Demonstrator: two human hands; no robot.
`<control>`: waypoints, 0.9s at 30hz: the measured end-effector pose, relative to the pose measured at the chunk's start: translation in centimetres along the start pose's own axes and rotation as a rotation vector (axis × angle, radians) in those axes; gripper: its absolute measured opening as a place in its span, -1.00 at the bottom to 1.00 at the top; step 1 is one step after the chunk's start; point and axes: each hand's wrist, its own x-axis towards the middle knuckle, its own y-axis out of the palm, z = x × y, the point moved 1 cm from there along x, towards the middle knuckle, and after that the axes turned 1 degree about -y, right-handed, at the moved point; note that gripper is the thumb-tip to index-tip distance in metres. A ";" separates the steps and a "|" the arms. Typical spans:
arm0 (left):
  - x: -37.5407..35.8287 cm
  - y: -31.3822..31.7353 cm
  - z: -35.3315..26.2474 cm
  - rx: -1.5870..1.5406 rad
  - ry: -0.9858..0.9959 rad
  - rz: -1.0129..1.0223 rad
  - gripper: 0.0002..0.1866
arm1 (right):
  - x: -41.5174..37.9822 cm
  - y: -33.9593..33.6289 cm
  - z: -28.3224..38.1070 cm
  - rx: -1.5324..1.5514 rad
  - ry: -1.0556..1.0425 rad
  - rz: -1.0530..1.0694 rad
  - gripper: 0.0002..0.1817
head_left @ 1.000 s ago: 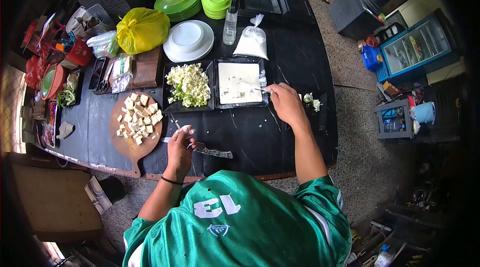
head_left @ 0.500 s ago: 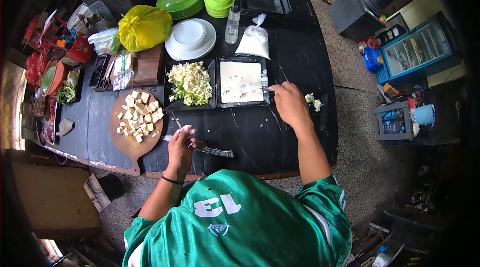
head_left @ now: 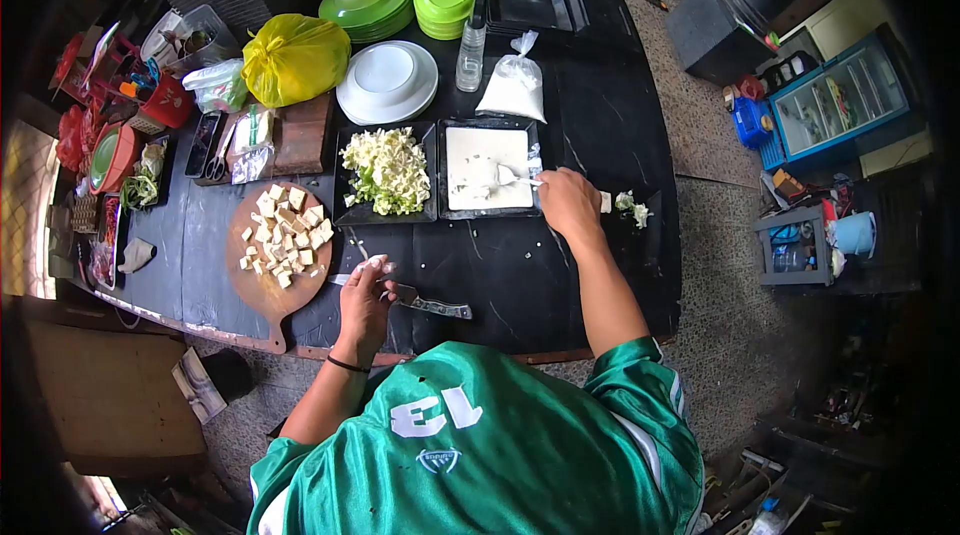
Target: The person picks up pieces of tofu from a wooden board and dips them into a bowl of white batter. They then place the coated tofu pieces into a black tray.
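Observation:
My right hand [head_left: 571,203] grips a fork [head_left: 522,180], its head dipped in white batter [head_left: 487,157] in a square black tray [head_left: 440,193]. A pale clump shows in the batter by the fork. My left hand [head_left: 365,287] is closed, fingertips together above the table; whatever it may hold is too small to make out. Under it lies a knife [head_left: 437,308], partly hidden by the hand. Chopped cabbage and green pieces [head_left: 385,170] fill a second black tray beside the batter. Pale tofu cubes [head_left: 287,235] are on a round wooden board [head_left: 245,280] to the left.
A bag of white powder [head_left: 514,85], a clear bottle [head_left: 470,60], white plates [head_left: 387,85] and green plates [head_left: 367,3] stand behind the trays. A yellow bag [head_left: 294,60] sits near a wooden block [head_left: 302,135]. Cabbage bits [head_left: 632,208] lie right of my right hand.
My right hand has shifted slightly, and the fork's head now shows more clearly beside the clump in the batter. The left hand stays almost still; the whole view has shifted a little.

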 end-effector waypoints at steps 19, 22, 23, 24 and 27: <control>-0.2 0.1 -0.3 0.004 0.023 0.003 -0.76 | 2.5 1.7 0.0 0.312 -0.166 -0.051 -0.71; -0.1 0.2 -0.2 0.018 0.017 -0.005 -0.76 | 1.5 0.2 0.1 0.265 -0.200 -0.093 -0.73; -0.1 0.2 -0.2 0.019 0.013 -0.005 -0.76 | 1.0 -0.5 0.3 0.242 -0.204 -0.096 -0.74; -0.1 0.3 -0.2 0.019 0.010 -0.005 -0.76 | 0.6 -1.0 0.4 0.240 -0.203 -0.096 -0.74; 0.0 0.3 -0.1 0.019 0.008 0.009 -0.76 | -0.7 -2.2 1.1 0.171 -0.245 -0.148 -0.78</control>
